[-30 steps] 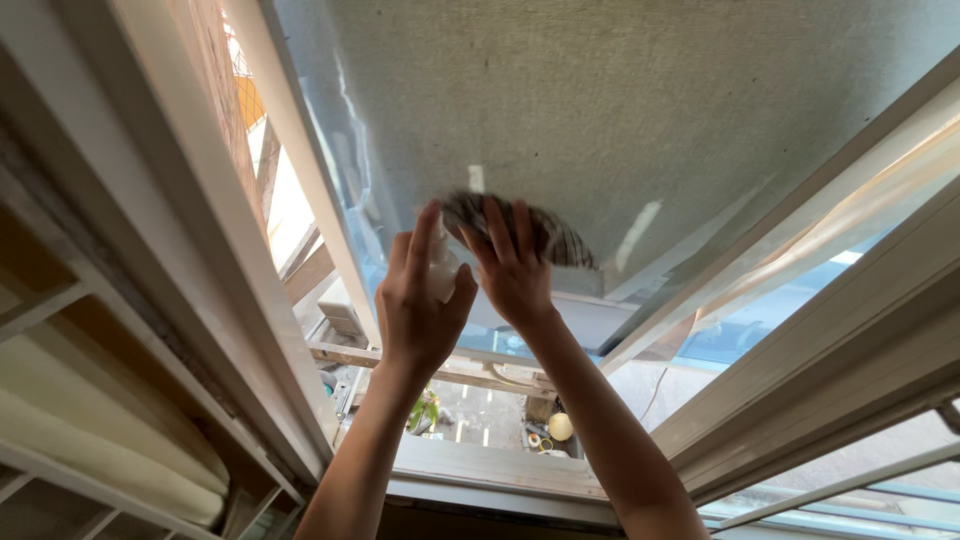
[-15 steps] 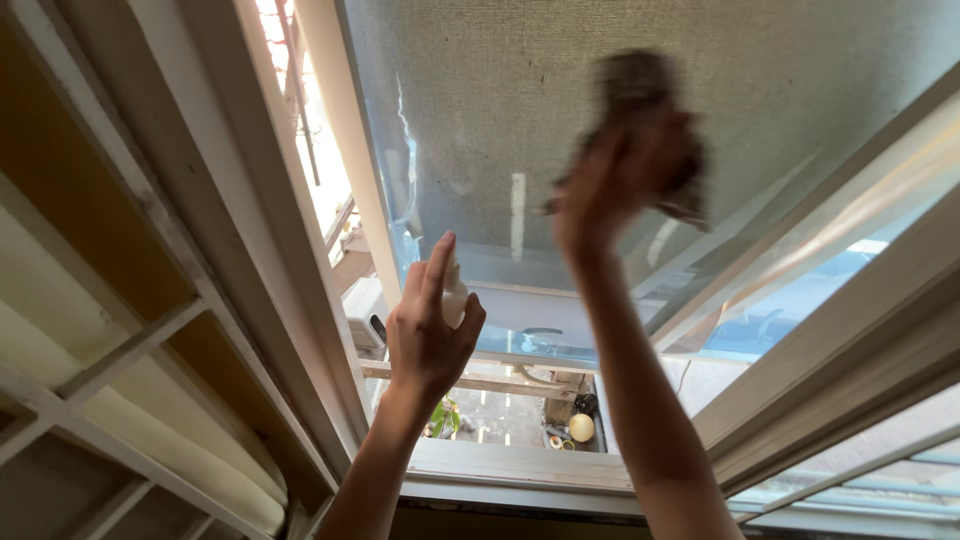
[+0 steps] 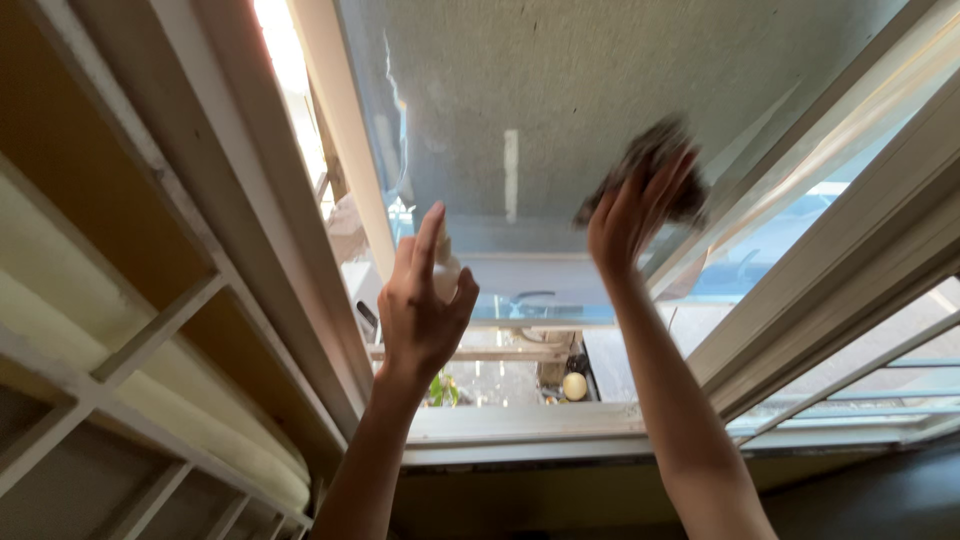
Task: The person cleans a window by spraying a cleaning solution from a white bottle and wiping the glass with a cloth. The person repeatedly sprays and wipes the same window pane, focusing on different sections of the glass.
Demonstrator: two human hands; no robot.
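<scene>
My right hand [image 3: 632,213] presses a dark striped cloth [image 3: 660,160] flat against the glass pane [image 3: 560,90] of an open window, near the pane's right side. My left hand [image 3: 420,300] is raised lower and to the left, wrapped around a small white spray bottle [image 3: 446,272] with the index finger pointing up along its top. Most of the bottle is hidden behind the palm. The cloth is blurred by motion.
A white window frame [image 3: 330,180] runs along the left of the pane and another frame bar [image 3: 840,260] along the right. A sill [image 3: 520,425] lies below. Wooden shelving [image 3: 130,330] stands at the left. Outside below, a plant [image 3: 440,388] and a pale round object [image 3: 573,385] show.
My right hand has swept the cloth across the glass, up to the right from beside the left hand, then slightly down. The left hand with the bottle stayed nearly still.
</scene>
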